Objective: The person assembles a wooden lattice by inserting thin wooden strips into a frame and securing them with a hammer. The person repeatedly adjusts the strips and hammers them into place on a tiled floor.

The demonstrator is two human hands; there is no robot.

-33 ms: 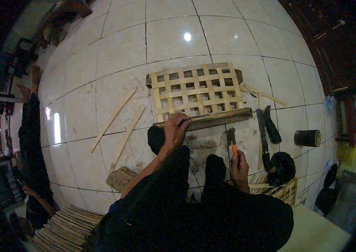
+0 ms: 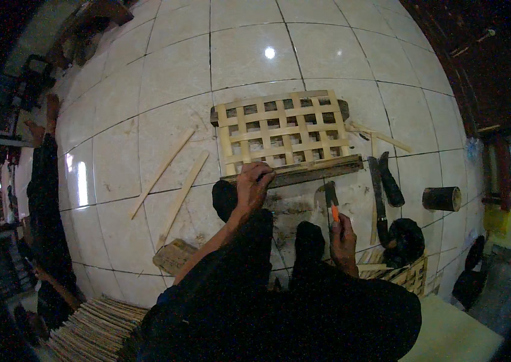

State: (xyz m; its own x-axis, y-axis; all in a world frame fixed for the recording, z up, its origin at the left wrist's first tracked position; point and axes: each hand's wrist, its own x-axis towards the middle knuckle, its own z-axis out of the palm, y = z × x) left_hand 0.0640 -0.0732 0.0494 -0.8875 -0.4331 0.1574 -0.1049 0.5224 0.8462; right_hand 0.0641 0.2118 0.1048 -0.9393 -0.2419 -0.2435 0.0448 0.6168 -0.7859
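Observation:
A panel of pale bamboo strips (image 2: 285,130), woven in an open lattice, lies on the tiled floor in front of me. A dark wooden batten (image 2: 322,173) runs along its near edge. My left hand (image 2: 252,186) is closed at this edge, its thumb and fingers pinched on the panel's border. Their exact hold is partly hidden. My right hand (image 2: 343,242) is closed around the orange handle of a knife (image 2: 330,194). Its dark blade points away from me, just short of the batten and not touching the panel.
Loose bamboo strips (image 2: 186,193) lie left of the panel, near a wooden block (image 2: 174,256). To the right are a long dark blade (image 2: 378,199), a black sheath-like piece (image 2: 391,181) and a dark cylinder (image 2: 441,198). Another person's leg (image 2: 43,175) stretches along the far left.
The knife has turned slightly in my right hand, so more of its blade's flat side shows. My left hand and the panel stay where they were.

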